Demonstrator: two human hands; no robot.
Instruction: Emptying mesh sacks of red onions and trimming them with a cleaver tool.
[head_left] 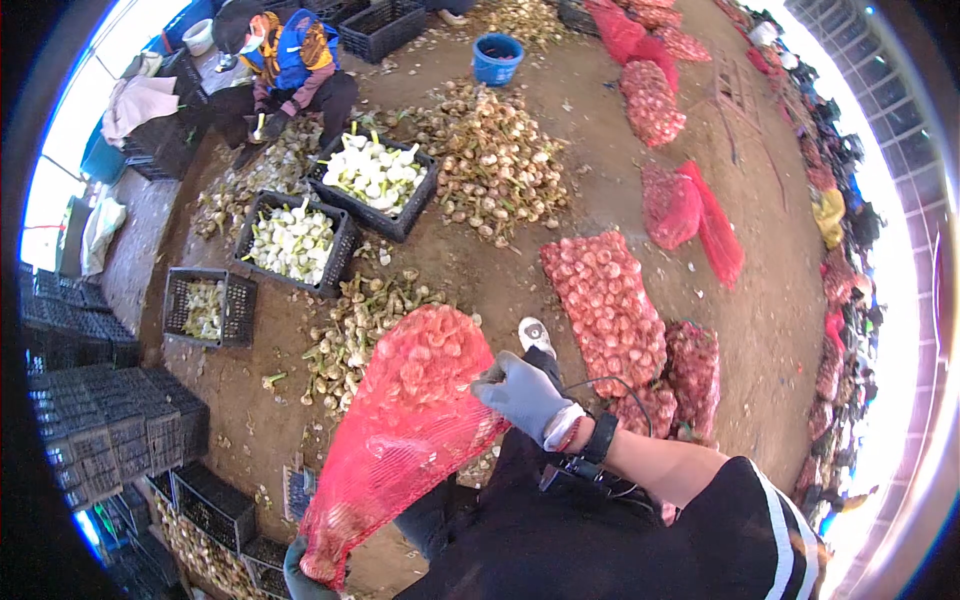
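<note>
A red mesh bag [410,380] of bulbs stretches diagonally across the lower middle, with its bulk at the top and a narrower end at the lower left. My right hand [510,390], in a grey glove with a watch on the wrist, is closed at the bag's right edge, gripping the mesh. My left hand [300,570], also gloved and mostly hidden at the lower edge, is closed around the narrow end. Loose garlic bulbs [340,350] with stalks lie on the floor beside the bag. My shoe [535,333] shows just beyond it.
Full mesh sacks [605,315] lie to the right, flatter red bags [700,220] farther back. A co-worker [290,75] crouches at top left behind crates of white bulbs [370,175]. A bulb pile [500,170] and blue bucket [497,65] sit behind; stacked black crates [110,430] line the left.
</note>
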